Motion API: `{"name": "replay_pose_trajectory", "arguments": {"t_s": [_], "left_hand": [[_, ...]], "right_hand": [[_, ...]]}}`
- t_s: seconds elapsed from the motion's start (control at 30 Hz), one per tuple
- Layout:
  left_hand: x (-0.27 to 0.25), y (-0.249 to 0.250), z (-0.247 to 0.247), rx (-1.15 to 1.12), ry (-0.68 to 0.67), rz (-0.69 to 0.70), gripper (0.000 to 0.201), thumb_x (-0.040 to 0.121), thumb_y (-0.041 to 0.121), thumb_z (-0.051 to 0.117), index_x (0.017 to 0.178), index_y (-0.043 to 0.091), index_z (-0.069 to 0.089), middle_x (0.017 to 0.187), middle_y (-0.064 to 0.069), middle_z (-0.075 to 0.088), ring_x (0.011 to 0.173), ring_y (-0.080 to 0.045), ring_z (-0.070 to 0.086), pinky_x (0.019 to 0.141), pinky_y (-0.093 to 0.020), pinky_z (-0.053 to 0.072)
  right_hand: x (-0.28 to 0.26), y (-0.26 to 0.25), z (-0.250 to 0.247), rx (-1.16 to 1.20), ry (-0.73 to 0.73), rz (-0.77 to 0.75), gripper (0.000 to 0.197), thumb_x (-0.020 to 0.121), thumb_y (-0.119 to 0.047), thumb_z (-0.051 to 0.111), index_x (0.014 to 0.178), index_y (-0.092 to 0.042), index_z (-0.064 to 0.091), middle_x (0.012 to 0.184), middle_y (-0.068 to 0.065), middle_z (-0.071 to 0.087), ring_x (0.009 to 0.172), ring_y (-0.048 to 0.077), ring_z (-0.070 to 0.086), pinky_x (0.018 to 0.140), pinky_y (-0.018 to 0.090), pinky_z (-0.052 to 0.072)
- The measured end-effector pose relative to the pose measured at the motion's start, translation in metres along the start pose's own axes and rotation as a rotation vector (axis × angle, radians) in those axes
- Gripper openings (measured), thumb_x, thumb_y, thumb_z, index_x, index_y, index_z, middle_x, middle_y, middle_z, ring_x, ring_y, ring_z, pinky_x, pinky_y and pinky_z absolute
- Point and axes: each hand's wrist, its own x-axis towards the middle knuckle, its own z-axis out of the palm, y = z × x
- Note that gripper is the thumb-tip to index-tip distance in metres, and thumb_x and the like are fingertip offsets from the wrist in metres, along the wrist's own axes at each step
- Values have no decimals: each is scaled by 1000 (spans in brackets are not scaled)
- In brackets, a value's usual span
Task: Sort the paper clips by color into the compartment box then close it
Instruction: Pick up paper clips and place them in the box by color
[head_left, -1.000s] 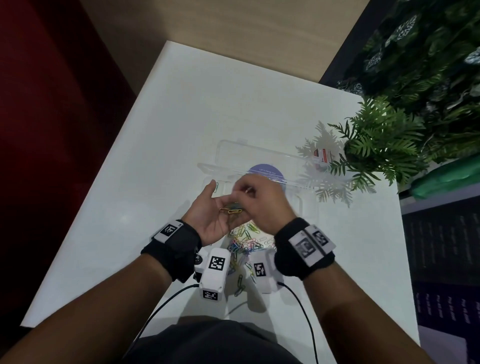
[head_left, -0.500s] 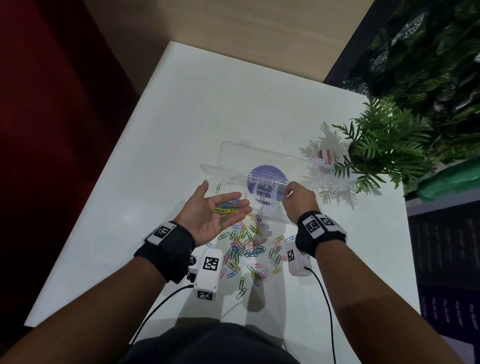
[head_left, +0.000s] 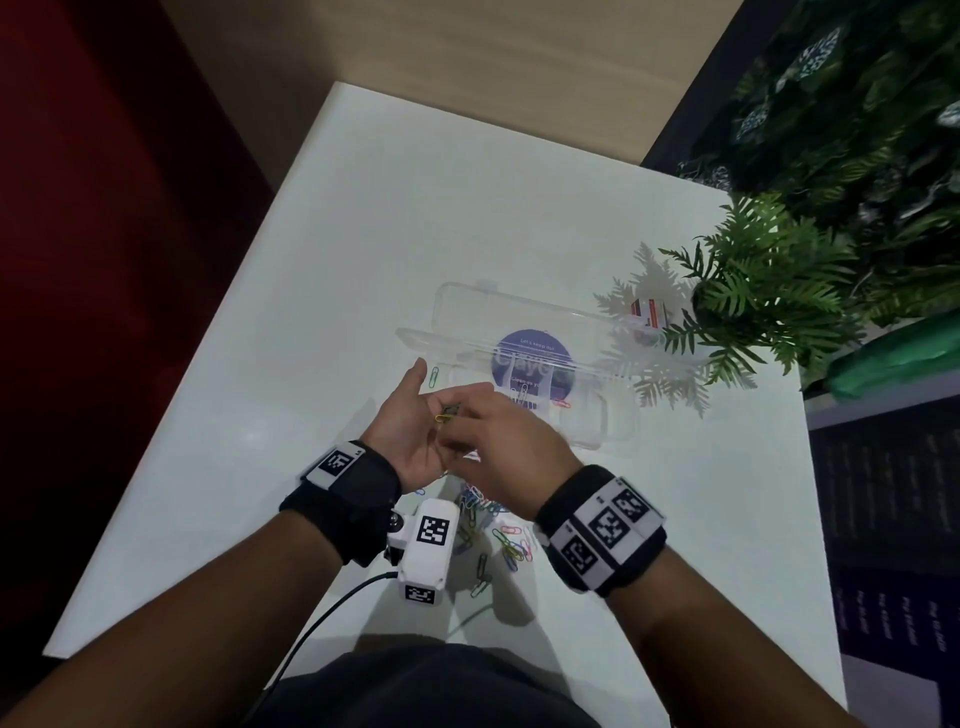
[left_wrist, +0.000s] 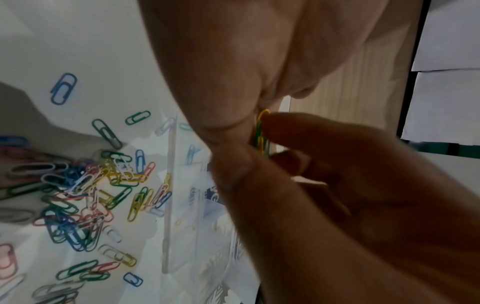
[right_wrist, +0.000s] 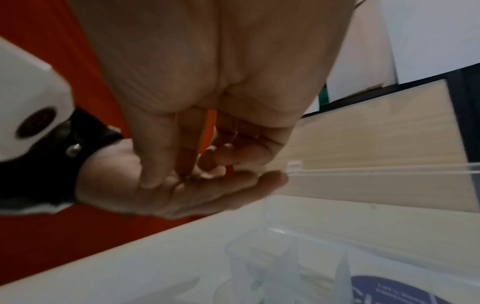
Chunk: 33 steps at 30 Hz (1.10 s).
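Note:
My left hand (head_left: 415, 421) is held palm up over the white table, with a small bunch of yellow and green paper clips (head_left: 448, 413) lying in it. My right hand (head_left: 470, 415) reaches into that palm, and its thumb and fingers pinch the paper clips (left_wrist: 262, 133). The clear compartment box (head_left: 613, 415) lies just beyond the hands with its lid folded back. It holds a few white clips (head_left: 519, 392) and a pink clip (head_left: 562, 402). A green clip (head_left: 434, 375) lies at its left end. The mixed pile of clips (head_left: 488, 519) sits under my wrists and is partly hidden.
A potted fern (head_left: 753, 296) stands at the table's right rear, with a small white and red packet (head_left: 649, 312) beside it. The table's left edge (head_left: 171, 415) drops off to a dark red floor. A cable (head_left: 332, 613) trails from the left wrist camera.
Half a second ago my right hand was over at the box's right part. It has come back left into my left palm and onto the clips there. The left hand has barely moved.

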Motion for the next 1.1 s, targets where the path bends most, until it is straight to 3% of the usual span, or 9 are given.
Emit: {"name": "replay_pose_trajectory", "arguments": {"t_s": [0.07,0.13,0.23,0.37,0.47,0.57,0.7,0.83,1.1], "left_hand": [[-3,0,-1,36,11,0,80,94,66,19,116,3,64,126,-20,61,107,-30,62,81,-36,54],[-6,-1,-3,34,15,2,82,94,66,18,117,1,63,127,-21,61,103,-29,64,75,-32,57],[-9,-3,-6,-17,-4,3,84,95,64,19,118,-4,63,120,-22,62,91,-25,65,71,-28,57],[-11,-2,-3,-12,-9,45,85,95,64,22,122,-9,56,107,-22,62,96,-34,64,91,-40,54],[-14,0,2,37,-30,41,84,94,66,22,118,-7,56,100,-20,65,97,-37,65,95,-44,50],[-17,0,8,54,-46,34,82,94,65,19,119,-3,56,87,-15,68,88,-32,69,88,-42,55],[-19,0,15,78,-1,62,79,95,65,15,107,0,59,70,-11,66,71,-24,70,70,-36,61],[-19,2,14,59,49,76,80,94,65,15,109,0,59,83,-13,66,74,-20,69,63,-30,59],[-21,7,6,30,66,92,83,95,65,15,106,-3,61,80,-14,67,68,-20,70,58,-28,57]], "right_hand": [[2,-2,9,-14,20,-4,9,82,-14,63,83,-11,72,92,7,62,84,28,57,69,37,49],[2,-2,16,-11,55,-29,8,79,-8,64,78,-9,72,86,9,63,79,29,59,65,35,50],[3,-4,15,76,44,9,13,84,-6,57,82,-9,70,100,6,64,94,24,57,78,32,48],[6,1,-12,345,175,271,7,89,-13,57,86,-13,63,82,-2,63,76,13,56,68,25,43],[15,2,-29,233,76,252,13,92,-18,54,95,-14,66,84,-1,65,78,13,57,67,25,43],[28,-3,-32,-10,-111,192,18,93,-19,50,100,-12,66,92,6,64,85,21,57,71,32,46],[41,-7,-24,-153,-174,171,14,87,-11,53,94,-10,64,88,8,61,83,26,59,70,37,50],[45,-9,-18,-194,-201,167,11,86,-8,53,91,-11,62,82,4,54,79,25,57,69,36,50],[56,-11,-8,-238,-235,128,15,84,-4,55,94,-12,64,80,2,47,74,20,49,62,29,35]]}}
